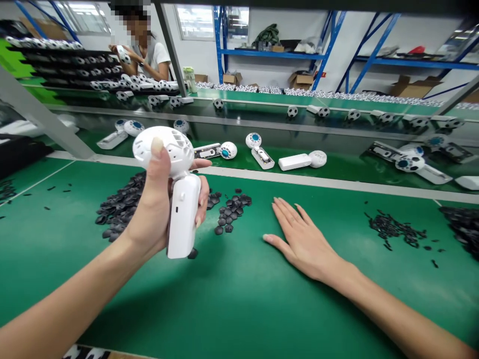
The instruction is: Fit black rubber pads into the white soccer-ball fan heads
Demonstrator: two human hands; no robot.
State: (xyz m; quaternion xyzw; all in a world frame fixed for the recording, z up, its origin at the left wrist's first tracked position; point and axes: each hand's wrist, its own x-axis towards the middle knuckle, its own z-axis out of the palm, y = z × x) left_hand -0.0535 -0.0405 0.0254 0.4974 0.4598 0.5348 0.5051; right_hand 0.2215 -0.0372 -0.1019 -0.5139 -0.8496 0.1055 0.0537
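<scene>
My left hand grips a white handheld fan and holds it upright above the green table. Its round head has vent slots and small holes, and my thumb presses on that head. My right hand lies palm down on the table with its fingers stretched out and nothing in it. Between my hands lie loose black pentagon pieces. A larger heap of the same black pieces sits behind my left wrist, which hides part of it.
Beyond the table edge, a dark green belt carries white fans, some with open handles, such as one fan. Small black parts lie at right. A person across the line handles a ball-shaped piece near stacked trays.
</scene>
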